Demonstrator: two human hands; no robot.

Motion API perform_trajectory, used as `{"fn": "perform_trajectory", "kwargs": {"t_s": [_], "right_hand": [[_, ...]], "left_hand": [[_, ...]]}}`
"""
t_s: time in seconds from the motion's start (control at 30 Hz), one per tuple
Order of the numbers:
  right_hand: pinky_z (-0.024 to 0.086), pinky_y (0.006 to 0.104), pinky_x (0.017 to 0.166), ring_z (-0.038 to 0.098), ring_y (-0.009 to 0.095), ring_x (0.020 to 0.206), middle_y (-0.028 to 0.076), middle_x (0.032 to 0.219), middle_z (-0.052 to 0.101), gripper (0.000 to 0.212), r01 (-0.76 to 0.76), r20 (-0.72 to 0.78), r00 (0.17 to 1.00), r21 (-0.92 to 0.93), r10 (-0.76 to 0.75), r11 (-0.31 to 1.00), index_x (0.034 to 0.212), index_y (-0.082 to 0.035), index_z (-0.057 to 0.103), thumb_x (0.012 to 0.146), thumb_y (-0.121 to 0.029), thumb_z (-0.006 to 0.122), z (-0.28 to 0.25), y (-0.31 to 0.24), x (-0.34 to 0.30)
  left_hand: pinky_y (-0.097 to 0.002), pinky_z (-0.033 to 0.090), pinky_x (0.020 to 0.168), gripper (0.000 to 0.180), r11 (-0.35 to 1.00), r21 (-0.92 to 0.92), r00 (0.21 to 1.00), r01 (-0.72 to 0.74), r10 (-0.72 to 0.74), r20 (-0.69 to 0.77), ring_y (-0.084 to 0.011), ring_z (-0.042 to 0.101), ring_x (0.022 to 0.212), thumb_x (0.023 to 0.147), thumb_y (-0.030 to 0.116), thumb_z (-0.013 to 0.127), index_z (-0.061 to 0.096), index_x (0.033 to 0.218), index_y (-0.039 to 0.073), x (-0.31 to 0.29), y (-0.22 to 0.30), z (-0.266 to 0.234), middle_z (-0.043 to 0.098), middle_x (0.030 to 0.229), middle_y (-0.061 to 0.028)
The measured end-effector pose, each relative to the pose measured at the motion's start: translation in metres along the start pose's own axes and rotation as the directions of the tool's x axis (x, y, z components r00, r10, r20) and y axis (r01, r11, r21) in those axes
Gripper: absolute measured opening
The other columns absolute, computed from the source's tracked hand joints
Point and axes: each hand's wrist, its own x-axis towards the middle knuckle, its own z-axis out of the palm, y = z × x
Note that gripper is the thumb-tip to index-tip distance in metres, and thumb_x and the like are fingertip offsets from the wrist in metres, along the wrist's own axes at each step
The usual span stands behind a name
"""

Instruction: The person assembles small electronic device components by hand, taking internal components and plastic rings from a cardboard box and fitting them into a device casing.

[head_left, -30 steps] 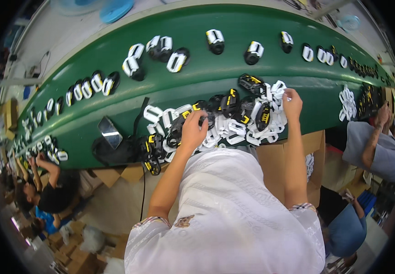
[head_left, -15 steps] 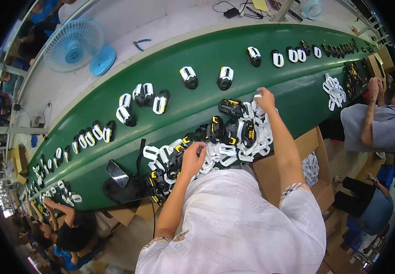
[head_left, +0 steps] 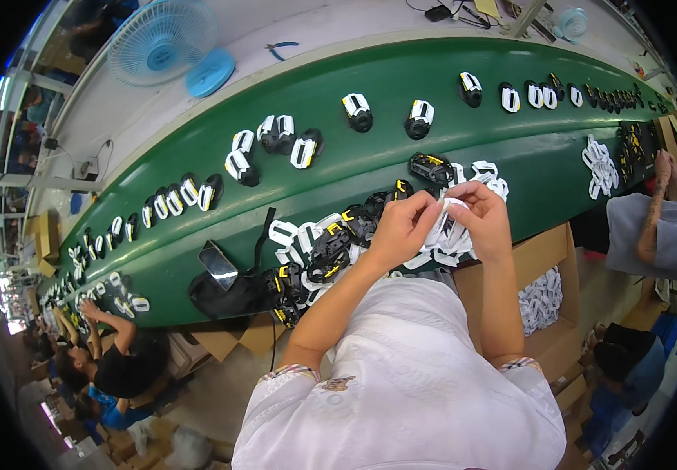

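My left hand (head_left: 403, 229) and my right hand (head_left: 483, 221) have come together over the near side of the green bench. Between their fingertips is a small white plastic part (head_left: 450, 204), pinched from both sides; the fingers cover much of it. Loose white oval frames (head_left: 453, 244) lie heaped beneath and around my hands. Left of them sits a pile of black-and-yellow plastic housings (head_left: 331, 249), mixed with more white frames. One black-and-yellow housing (head_left: 431, 168) rests just beyond my fingers.
Black units with white frames (head_left: 358, 112) stand spaced along the green belt (head_left: 276, 196). A phone (head_left: 218, 265) lies on a black bag at left. An open carton (head_left: 538, 301) of white parts stands at right. Co-workers (head_left: 648, 227) sit on both sides. A blue fan (head_left: 162, 53) stands behind.
My right hand has drawn back from the far white frames, and my left hand has moved right to meet it. Both now grip a white part. The whole view has shifted slightly.
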Motion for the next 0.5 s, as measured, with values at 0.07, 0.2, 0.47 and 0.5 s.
{"fn": "perform_trajectory", "kwargs": {"t_s": [0.07,0.2,0.47,0.5], "right_hand": [[0.048,0.0242,0.074,0.058,0.011,0.078,0.009,0.088,0.061,0.017,0.023,0.013,1.000,0.150,-0.025,0.988,0.096,0.003,0.056,0.079,0.002,0.061,0.008,-0.008,-0.004],[0.046,0.0229,0.067,0.057,0.011,0.075,0.007,0.085,0.062,0.014,0.000,0.114,0.994,0.026,-0.002,1.000,0.097,0.003,0.055,0.086,-0.005,0.053,0.022,-0.009,-0.017],[0.034,0.0208,0.055,0.041,0.005,0.064,-0.001,0.069,0.048,0.020,0.281,0.086,0.957,-0.499,-0.276,0.820,0.079,0.000,0.051,0.092,-0.016,0.048,0.050,0.013,-0.024],[0.033,0.0216,0.054,0.039,0.006,0.063,-0.001,0.068,0.045,0.022,0.295,0.092,0.954,-0.469,-0.286,0.832,0.077,-0.001,0.049,0.092,-0.016,0.046,0.051,0.014,-0.025]], "left_hand": [[-0.0262,0.040,0.048,0.013,0.998,0.057,1.000,-0.016,0.016,-0.004,-0.0129,0.053,0.054,0.086,0.011,0.055,0.056,0.080,-0.001,0.000,0.007,-0.001,0.057,0.066,-0.0086],[-0.0265,0.039,0.046,0.013,0.963,0.140,0.918,-0.232,0.264,-0.296,-0.0137,0.050,0.048,0.086,0.006,0.053,0.055,0.074,0.000,-0.017,0.017,-0.003,0.054,0.060,-0.0088],[-0.0419,0.042,0.048,0.016,0.931,0.177,0.839,-0.319,0.364,-0.404,-0.0349,0.056,0.055,0.077,0.017,0.060,0.049,0.073,0.006,-0.028,-0.004,0.005,0.053,0.061,-0.0137],[-0.0422,0.042,0.048,0.016,0.930,0.248,0.815,-0.273,0.360,-0.454,-0.0350,0.056,0.054,0.077,0.017,0.059,0.049,0.074,0.006,-0.029,0.000,0.011,0.052,0.058,-0.0141]]}}
